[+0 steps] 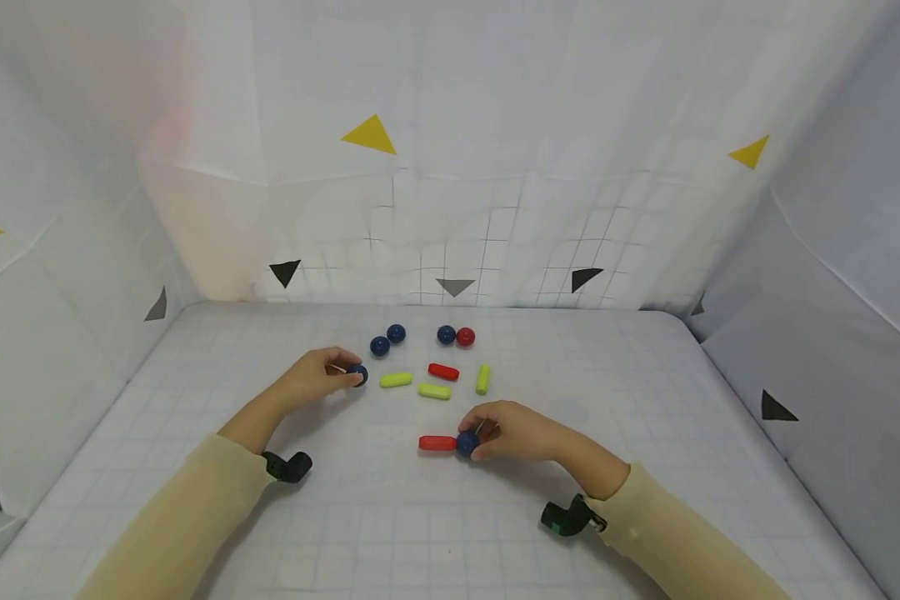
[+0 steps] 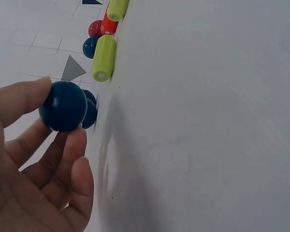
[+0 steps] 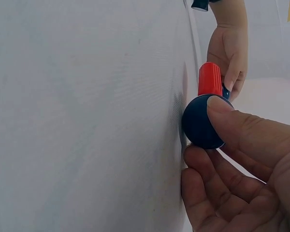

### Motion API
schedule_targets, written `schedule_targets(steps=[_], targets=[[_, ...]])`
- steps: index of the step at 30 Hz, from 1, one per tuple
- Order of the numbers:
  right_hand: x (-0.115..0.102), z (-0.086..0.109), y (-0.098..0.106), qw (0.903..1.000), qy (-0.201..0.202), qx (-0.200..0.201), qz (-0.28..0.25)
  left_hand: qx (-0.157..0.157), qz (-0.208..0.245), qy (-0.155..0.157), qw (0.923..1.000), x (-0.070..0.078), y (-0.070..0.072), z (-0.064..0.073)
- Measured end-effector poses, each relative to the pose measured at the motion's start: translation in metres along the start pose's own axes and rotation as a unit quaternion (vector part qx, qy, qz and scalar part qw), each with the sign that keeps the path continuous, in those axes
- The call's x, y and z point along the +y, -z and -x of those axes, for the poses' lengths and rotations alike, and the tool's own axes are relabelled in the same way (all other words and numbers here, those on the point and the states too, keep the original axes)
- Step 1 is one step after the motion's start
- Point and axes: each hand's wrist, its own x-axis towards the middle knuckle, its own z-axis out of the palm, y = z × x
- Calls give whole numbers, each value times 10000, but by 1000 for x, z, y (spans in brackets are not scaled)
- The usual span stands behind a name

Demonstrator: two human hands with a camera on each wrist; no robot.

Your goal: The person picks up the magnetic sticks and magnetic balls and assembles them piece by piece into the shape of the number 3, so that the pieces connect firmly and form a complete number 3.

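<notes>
My left hand [image 1: 317, 379] pinches a dark blue ball [image 2: 64, 106] between thumb and fingers, left of the loose pieces. Nearer the front, my right hand [image 1: 521, 431] grips another dark blue ball [image 3: 203, 122] with the thumb on top and the fingers curled beneath. A red ribbed rod [image 1: 437, 443] joins that second ball end-on and points left, towards the other hand. In the right wrist view the left hand shows beyond the red rod's far end.
Behind the hands lie a red rod [image 1: 443, 372] and several yellow-green rods [image 1: 434, 391]. Farther back sit several blue balls [image 1: 379, 346] and a red ball [image 1: 465, 337]. White sheets with triangle markers [image 1: 371, 135] enclose the gridded white table [image 1: 375, 533] at the back and sides.
</notes>
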Motion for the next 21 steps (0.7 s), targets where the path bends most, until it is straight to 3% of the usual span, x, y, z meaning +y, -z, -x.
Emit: schedule_targets(steps=[6, 21], targets=[[1, 0, -1, 10000, -36, -3, 9, -325, 60, -215, 9992, 0, -5, 7], [0, 0, 1, 10000, 21, -34, 32, -1092, 63, -739, 9912, 15, -21, 25]])
